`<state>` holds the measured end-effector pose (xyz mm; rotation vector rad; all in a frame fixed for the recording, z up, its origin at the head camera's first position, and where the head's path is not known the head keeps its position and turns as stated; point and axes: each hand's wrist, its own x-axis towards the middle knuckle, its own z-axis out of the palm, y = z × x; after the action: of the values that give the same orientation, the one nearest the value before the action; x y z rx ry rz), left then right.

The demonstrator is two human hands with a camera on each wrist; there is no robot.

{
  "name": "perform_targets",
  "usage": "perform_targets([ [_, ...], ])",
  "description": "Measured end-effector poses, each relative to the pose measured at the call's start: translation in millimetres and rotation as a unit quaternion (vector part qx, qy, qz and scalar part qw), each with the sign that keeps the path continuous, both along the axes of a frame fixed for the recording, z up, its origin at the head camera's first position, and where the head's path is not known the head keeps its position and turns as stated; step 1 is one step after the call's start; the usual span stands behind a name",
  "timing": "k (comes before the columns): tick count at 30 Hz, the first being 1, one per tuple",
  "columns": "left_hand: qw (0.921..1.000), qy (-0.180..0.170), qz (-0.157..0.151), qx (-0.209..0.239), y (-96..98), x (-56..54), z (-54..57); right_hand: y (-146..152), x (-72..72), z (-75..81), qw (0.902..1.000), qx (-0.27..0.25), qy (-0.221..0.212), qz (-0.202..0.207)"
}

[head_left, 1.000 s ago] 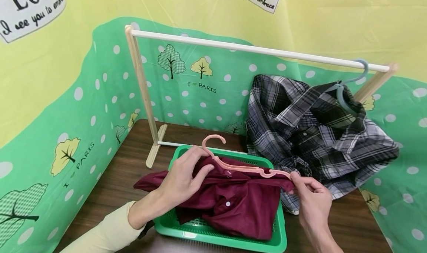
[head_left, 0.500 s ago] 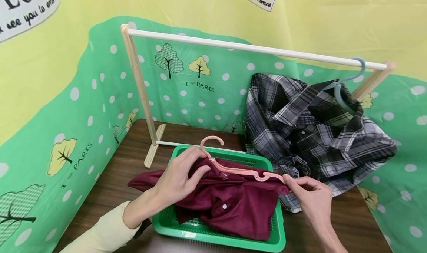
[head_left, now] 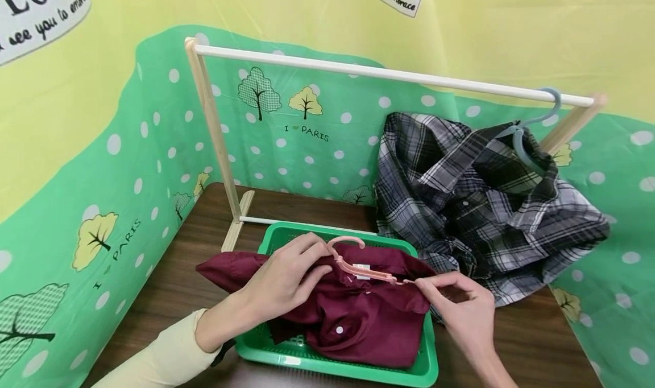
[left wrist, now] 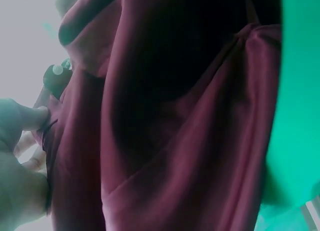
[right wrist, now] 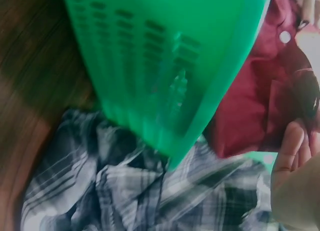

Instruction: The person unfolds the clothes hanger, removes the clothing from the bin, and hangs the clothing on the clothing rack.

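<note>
A maroon shirt with white buttons lies bunched in a green basket, one sleeve hanging over the left rim. Its neck opening holds a pink clothes hanger, hook up; the hanger's left part is hidden by cloth and fingers. My left hand pinches the shirt at the collar beside the hook; the left wrist view shows its thumb and fingers on maroon cloth. At the right end of the hanger, my right hand pinches the shirt's neck edge between thumb and fingers.
Behind the basket stands a rack with a white rail and wooden posts. A plaid shirt hangs at its right end on a blue hanger, reaching down to the brown table beside the basket. Printed cloth walls enclose the table.
The pink hanger has sunk lower and its right arm has slipped into the shirt's neck opening. My right hand has moved left and slightly down; the left hand has shifted slightly right.
</note>
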<state>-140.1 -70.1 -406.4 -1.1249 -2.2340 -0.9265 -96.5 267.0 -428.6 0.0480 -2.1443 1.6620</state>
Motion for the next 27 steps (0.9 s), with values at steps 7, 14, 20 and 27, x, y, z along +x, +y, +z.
perform_targets([
  [7,0.9999,-0.006,0.003,0.01,-0.4,-1.9,-3.3,-13.3,5.8,-3.7,0.98,-0.014,0.145,0.136],
  [14,0.9998,-0.009,0.003,0.019,-0.7,-2.1,-4.0,-27.3,8.8,-5.9,0.9408,0.018,0.247,0.231],
  [20,0.9991,-0.017,0.011,0.037,-3.8,-1.8,-2.0,-37.1,10.4,-3.9,0.9019,0.03,0.285,0.323],
  [27,0.9991,-0.006,-0.003,0.042,-5.8,-1.3,-0.5,-28.7,5.7,0.3,0.8967,0.09,0.286,0.325],
])
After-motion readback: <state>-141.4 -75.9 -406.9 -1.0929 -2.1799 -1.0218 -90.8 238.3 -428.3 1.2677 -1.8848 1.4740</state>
